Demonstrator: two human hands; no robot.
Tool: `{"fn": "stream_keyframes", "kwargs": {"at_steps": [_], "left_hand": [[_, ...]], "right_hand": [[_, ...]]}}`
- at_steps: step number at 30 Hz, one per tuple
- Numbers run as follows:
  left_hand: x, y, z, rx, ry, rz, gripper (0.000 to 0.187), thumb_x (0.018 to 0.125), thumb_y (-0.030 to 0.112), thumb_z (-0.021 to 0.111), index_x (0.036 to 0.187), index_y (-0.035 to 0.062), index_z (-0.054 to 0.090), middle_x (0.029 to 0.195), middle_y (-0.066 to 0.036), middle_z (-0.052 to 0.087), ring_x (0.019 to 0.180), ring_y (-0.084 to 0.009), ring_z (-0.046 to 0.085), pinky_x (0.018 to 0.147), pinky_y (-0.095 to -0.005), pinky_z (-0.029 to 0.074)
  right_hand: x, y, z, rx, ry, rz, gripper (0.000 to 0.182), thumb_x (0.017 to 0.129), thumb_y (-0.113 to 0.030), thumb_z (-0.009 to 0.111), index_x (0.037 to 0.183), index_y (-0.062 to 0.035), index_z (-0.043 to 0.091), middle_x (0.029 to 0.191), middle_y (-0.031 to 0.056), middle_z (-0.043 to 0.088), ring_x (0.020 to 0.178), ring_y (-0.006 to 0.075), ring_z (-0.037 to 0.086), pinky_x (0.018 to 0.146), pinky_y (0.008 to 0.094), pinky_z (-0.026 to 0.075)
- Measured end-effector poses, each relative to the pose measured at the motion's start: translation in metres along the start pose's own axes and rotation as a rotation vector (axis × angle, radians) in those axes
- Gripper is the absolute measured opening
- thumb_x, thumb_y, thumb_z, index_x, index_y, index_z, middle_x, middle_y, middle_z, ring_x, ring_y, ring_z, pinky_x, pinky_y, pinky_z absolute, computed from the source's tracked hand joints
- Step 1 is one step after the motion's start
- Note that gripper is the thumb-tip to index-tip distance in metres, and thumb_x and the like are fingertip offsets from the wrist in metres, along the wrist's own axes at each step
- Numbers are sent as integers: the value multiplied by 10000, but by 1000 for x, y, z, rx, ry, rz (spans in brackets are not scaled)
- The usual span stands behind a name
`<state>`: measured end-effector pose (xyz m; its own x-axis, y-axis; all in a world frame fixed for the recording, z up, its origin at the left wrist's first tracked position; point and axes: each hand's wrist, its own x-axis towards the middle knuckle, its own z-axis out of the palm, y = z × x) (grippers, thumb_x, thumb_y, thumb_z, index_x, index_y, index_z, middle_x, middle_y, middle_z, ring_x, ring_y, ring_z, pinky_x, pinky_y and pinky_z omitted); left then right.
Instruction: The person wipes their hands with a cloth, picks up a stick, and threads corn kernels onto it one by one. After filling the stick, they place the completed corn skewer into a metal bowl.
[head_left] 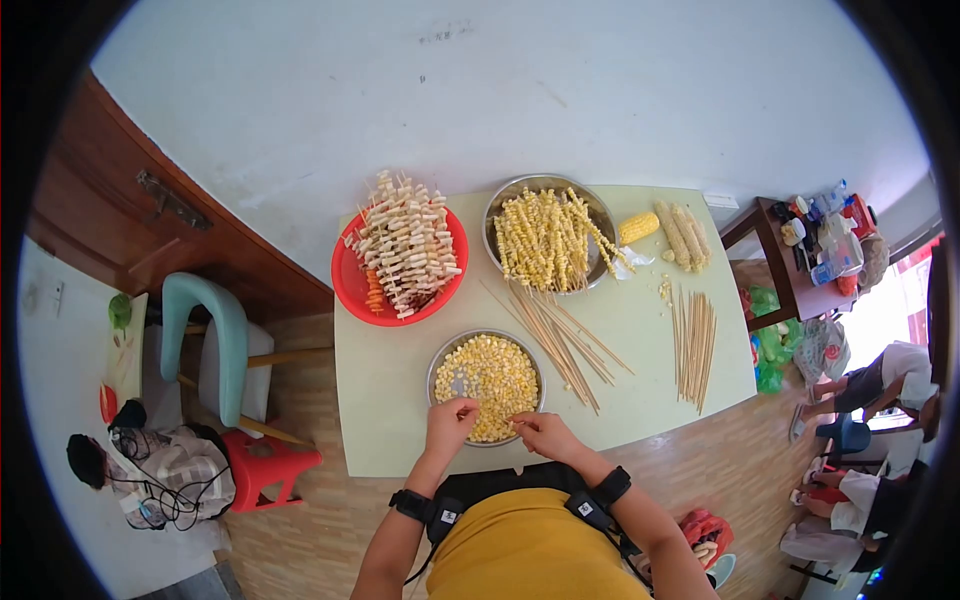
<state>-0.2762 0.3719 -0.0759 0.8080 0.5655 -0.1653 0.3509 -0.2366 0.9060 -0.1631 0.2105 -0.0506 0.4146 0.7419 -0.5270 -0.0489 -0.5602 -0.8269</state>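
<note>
A steel bowl (431, 380) of loose corn kernels (497, 372) stands at the table's near edge. Over its near left rim, my left hand (452, 424) is closed in a pinch. My right hand (546, 436) pinches too, at the near right rim. Whatever lies between the fingertips of either hand is too small to make out. To the right of the bowl, bare wooden skewers (560, 350) lie in a loose fan. Behind them, a larger steel basin (492, 215) holds skewers threaded with corn kernels (545, 238).
A red basin (345, 290) heaped with skewered pale pieces (405, 245) stands at the back left. Yellow corn (638, 227), stripped cobs (684, 238) and more skewers (694, 345) lie on the right. A teal chair (225, 340) and red stool (262, 470) stand left; people sit far right.
</note>
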Motion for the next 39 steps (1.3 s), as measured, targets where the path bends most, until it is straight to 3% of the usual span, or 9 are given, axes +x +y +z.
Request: {"fn": "stream_keyframes", "kwargs": {"at_steps": [3, 7, 10, 12, 15, 21, 28, 31, 39], "left_hand": [[-6, 17, 9, -41, -227, -32, 111, 739, 36, 574, 838, 5, 614, 740, -69, 616, 672, -118, 590, 612, -224, 457], [0, 21, 5, -85, -229, 32, 128, 748, 49, 570, 863, 8, 609, 744, -69, 615, 685, -117, 587, 638, -229, 454], [6, -2, -2, -225, -74, -136, 151, 731, 79, 575, 871, 33, 610, 743, -96, 620, 667, -162, 603, 607, -250, 467], [9, -13, -5, 154, 54, -51, 173, 728, 86, 569, 896, 58, 600, 741, -90, 616, 655, -189, 602, 600, -274, 469], [8, -18, -2, 213, 135, -62, 157, 700, 79, 574, 857, 77, 589, 727, -71, 592, 657, -214, 584, 583, -313, 463], [10, -25, 3, 589, -62, 163, 128, 631, 65, 598, 748, 94, 557, 715, -65, 499, 711, -250, 536, 626, -354, 441], [15, -27, 4, 608, -150, 133, 97, 612, 56, 609, 676, 78, 539, 722, -66, 504, 716, -244, 539, 631, -342, 439], [12, -21, -1, 276, -128, -122, 72, 627, 58, 600, 667, 68, 541, 741, -63, 523, 716, -230, 542, 619, -331, 440], [9, -25, 0, 529, -124, 144, 164, 623, 81, 634, 764, 92, 551, 764, -64, 502, 721, -232, 540, 627, -331, 443]], "right_hand": [[5, 0, 2, -1, -5, -16, 269, 826, -215, 488, 1019, -45, 565, 524, 52, 521, 449, 116, 508, 471, 263, 411], [11, -8, -1, 12, -11, 48, 283, 832, -209, 478, 1062, -54, 534, 522, 48, 524, 430, 108, 497, 436, 252, 400], [7, -17, -4, 95, -46, 92, 277, 844, -190, 461, 1078, -55, 522, 526, 37, 521, 405, 95, 473, 400, 233, 381], [6, -14, -6, 138, -52, 84, 268, 855, -176, 448, 1081, -51, 519, 529, 27, 516, 389, 84, 454, 377, 218, 366], [6, -4, -13, 101, -80, 112, 274, 858, -164, 436, 1083, -27, 511, 531, 37, 522, 392, 87, 472, 375, 218, 368], [10, 10, -13, 114, 3, 92, 265, 828, -150, 450, 1027, 12, 514, 640, 69, 576, 451, 110, 521, 443, 239, 423], [9, 14, -15, 137, -38, 90, 230, 804, -107, 441, 993, -5, 522, 654, 45, 564, 484, 90, 493, 466, 226, 412], [7, 8, -15, 101, -49, 101, 248, 809, -97, 427, 1028, -25, 518, 652, 29, 557, 486, 74, 469, 467, 213, 399], [11, 10, -9, 20, -62, 56, 305, 775, -118, 438, 1054, -56, 542, 631, 57, 573, 597, 129, 558, 557, 260, 433]]}}
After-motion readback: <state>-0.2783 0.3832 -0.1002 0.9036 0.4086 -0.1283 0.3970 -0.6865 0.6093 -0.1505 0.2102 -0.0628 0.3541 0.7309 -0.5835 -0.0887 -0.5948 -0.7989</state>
